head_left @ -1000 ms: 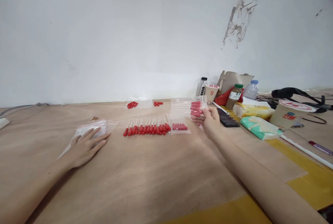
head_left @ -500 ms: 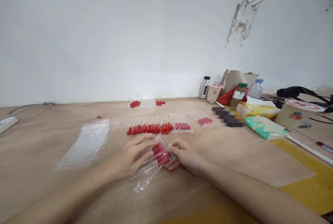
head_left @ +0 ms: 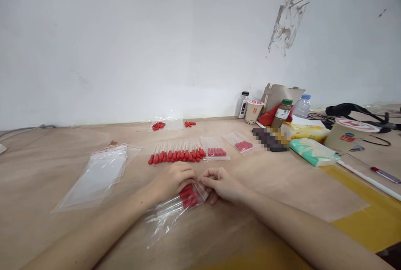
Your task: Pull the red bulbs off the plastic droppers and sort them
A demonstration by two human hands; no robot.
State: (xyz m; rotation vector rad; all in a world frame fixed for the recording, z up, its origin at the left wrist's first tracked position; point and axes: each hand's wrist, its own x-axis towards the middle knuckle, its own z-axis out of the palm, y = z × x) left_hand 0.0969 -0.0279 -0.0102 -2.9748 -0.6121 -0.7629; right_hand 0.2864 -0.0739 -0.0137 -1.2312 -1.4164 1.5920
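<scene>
A clear zip-lock bag (head_left: 161, 221) lies tilted between my hands, with several red-tipped sticks (head_left: 188, 199) inside, their red ends toward the zip edge. My left hand (head_left: 177, 179) is curled over the upper side of the bag, fingers closed at its edge. At the right corner of the same edge, my right hand (head_left: 223, 185) pinches the bag between thumb and forefinger. Just beyond lies a row of loose red-tipped sticks (head_left: 175, 154). To its right are one filled bag (head_left: 215, 148) and another filled bag (head_left: 239, 142).
Flat clear bags (head_left: 105, 174) are stacked at the left. Red pieces (head_left: 158, 126) lie near the wall. On the right stand a paper cup (head_left: 253, 112), a green-capped bottle (head_left: 282, 113), a tissue pack (head_left: 314, 151) and a larger cup (head_left: 346, 136).
My left hand's fingers have moved right and closed on the bag's zip edge, near my right hand. The bag has tipped lower toward me. The view has shifted slightly.
</scene>
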